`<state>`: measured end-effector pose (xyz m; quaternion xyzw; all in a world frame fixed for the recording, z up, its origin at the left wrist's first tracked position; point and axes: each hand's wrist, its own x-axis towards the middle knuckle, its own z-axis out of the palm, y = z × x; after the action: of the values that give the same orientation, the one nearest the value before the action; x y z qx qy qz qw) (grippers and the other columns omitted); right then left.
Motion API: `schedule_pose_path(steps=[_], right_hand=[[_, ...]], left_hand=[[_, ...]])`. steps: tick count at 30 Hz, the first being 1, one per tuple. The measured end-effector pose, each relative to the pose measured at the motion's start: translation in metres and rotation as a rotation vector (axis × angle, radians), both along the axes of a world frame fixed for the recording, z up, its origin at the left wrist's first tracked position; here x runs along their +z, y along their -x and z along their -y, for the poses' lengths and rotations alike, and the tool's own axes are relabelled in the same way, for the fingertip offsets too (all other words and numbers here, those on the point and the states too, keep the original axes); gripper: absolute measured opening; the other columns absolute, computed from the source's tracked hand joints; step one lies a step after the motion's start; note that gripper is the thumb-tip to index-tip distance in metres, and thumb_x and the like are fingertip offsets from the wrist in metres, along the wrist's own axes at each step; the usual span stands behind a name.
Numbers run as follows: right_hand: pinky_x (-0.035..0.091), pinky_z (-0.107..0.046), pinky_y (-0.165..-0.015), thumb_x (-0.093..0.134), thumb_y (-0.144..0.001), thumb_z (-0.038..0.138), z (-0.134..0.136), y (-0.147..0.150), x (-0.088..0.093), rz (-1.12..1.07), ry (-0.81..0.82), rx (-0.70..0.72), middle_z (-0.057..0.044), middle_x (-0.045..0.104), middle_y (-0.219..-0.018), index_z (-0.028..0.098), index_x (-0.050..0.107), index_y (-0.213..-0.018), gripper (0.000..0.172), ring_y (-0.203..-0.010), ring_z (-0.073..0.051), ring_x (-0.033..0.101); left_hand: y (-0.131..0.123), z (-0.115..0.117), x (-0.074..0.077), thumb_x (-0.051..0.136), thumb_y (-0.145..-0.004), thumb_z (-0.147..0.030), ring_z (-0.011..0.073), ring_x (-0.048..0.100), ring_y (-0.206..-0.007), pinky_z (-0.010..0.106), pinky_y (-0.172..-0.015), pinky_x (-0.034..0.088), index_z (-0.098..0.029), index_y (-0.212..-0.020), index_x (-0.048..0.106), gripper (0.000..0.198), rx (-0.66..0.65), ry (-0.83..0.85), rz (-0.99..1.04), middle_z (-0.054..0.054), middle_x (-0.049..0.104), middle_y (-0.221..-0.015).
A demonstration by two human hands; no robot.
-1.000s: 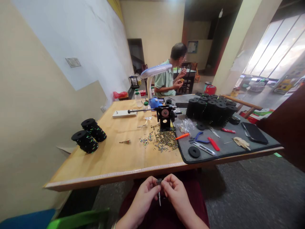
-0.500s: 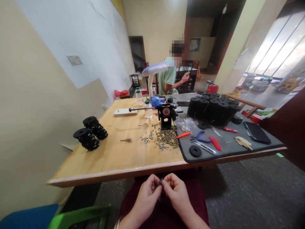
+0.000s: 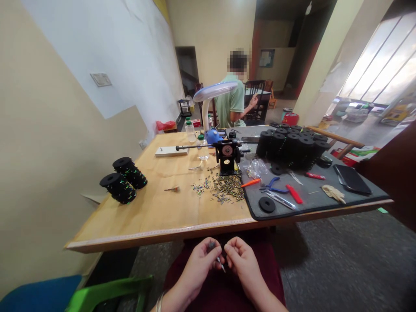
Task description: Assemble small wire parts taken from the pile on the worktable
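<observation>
Above my lap, just off the table's front edge, both hands are held close together. My left hand (image 3: 200,263) is closed on a small slim tool (image 3: 221,263), with a dark grey rounded end at the fingertips and a thin pale tip pointing down. A narrow gap away, my right hand (image 3: 241,260) pinches thumb against forefinger. Whatever is between those fingertips is too small to make out. On the table beyond lie a pile of small dark-and-yellow pieces (image 3: 229,187) and a scatter of tiny coloured pieces (image 3: 202,186).
Behind the pile stands a black winding machine (image 3: 226,157) beside a desk lamp (image 3: 214,92). Black spools (image 3: 117,188) stand at left, several more (image 3: 286,145) at right. Blue pliers (image 3: 276,186) and a red-handled tool (image 3: 294,193) lie on the grey mat. Another person (image 3: 230,104) sits behind.
My hands have moved slightly apart from touching fingertips, and the slim tool now shows in my left hand. The person behind has turned further away and lowered a hand slightly.
</observation>
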<state>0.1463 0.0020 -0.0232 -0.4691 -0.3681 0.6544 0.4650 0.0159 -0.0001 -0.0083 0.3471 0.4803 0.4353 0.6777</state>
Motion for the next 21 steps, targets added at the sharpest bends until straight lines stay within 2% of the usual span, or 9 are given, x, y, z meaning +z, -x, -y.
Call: schedule_pose_path(steps=[3,12,16,21], right_hand=[[0.018,-0.018,-0.037,0.068,-0.069,0.054,0.0032,-0.003,-0.001,0.019,0.004,0.004,0.01,0.044,-0.04,0.019,0.048,-0.064,0.04,-0.035,-0.004,0.027],[0.019,-0.018,-0.038,0.067,-0.071,0.051,0.0063,-0.0036,-0.0004,0.047,-0.015,0.046,0.009,0.046,-0.041,0.019,0.048,-0.062,0.038,-0.036,-0.005,0.029],[0.021,-0.018,-0.038,0.068,-0.071,0.05,0.0027,-0.003,-0.0042,0.048,-0.037,0.018,0.008,0.049,-0.043,0.018,0.05,-0.064,0.037,-0.037,-0.005,0.033],[0.026,-0.018,-0.04,0.069,-0.071,0.048,0.0003,-0.0031,-0.0058,0.063,-0.047,0.008,0.005,0.053,-0.046,0.017,0.053,-0.066,0.035,-0.04,-0.007,0.041]], left_hand=[[0.0008,-0.0005,-0.0035,0.072,-0.068,-0.037,0.0111,0.055,-0.053,0.022,-0.052,0.044,-0.016,-0.074,0.055,0.028,0.021,0.008,-0.009,-0.002,0.059,-0.058],[0.0005,0.0006,-0.0016,0.073,-0.068,-0.029,0.0099,0.055,-0.055,0.02,-0.051,0.042,-0.016,-0.071,0.055,0.023,0.018,0.037,0.059,-0.004,0.056,-0.06],[0.0005,0.0017,-0.0011,0.073,-0.068,-0.03,0.0106,0.056,-0.055,0.021,-0.052,0.041,-0.016,-0.07,0.053,0.025,-0.01,0.065,0.071,-0.002,0.059,-0.058],[-0.0021,0.0022,0.0001,0.073,-0.068,-0.031,0.01,0.053,-0.053,0.021,-0.052,0.039,-0.015,-0.067,0.053,0.026,-0.035,0.01,0.01,0.0,0.062,-0.058]])
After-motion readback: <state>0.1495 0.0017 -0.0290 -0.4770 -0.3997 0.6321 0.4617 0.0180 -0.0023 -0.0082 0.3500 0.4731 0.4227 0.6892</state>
